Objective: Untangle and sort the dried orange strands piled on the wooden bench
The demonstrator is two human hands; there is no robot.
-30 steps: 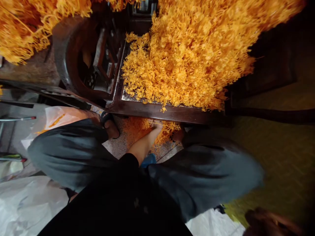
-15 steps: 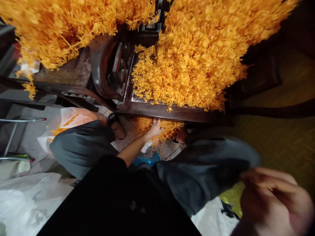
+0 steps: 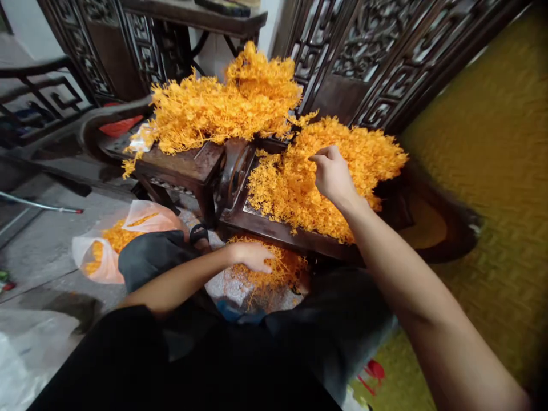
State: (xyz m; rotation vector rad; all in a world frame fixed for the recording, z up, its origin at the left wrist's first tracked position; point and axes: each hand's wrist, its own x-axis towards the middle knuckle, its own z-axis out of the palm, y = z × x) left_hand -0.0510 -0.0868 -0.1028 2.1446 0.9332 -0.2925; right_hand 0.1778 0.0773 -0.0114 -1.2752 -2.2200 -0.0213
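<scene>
My left hand (image 3: 253, 257) reaches down into a low pile of orange, spidery pieces that look like plastic flower parts (image 3: 285, 271), between my knees. Its fingers are stretched out and touch the pile, their tips partly lost among the strands. Above the larger heap of the same orange pieces (image 3: 306, 200) on the dark wooden chair seat (image 3: 268, 222) is my right hand (image 3: 334, 176). Thumb and forefinger are pinched together there; anything between them is too small to make out against the orange.
Another orange heap (image 3: 201, 114) covers a wooden side table (image 3: 192, 165). A pinkish plastic bag (image 3: 115, 268) with orange pieces lies by my left knee. Carved wooden panels (image 3: 368, 45) stand behind. Beneath me is something blue (image 3: 240, 313). White plastic sheeting (image 3: 38, 348) lies lower left.
My right hand has swung from the lower right up over the chair's heap. My left hand stays at the low pile, and the view has tilted up, showing more of the furniture behind.
</scene>
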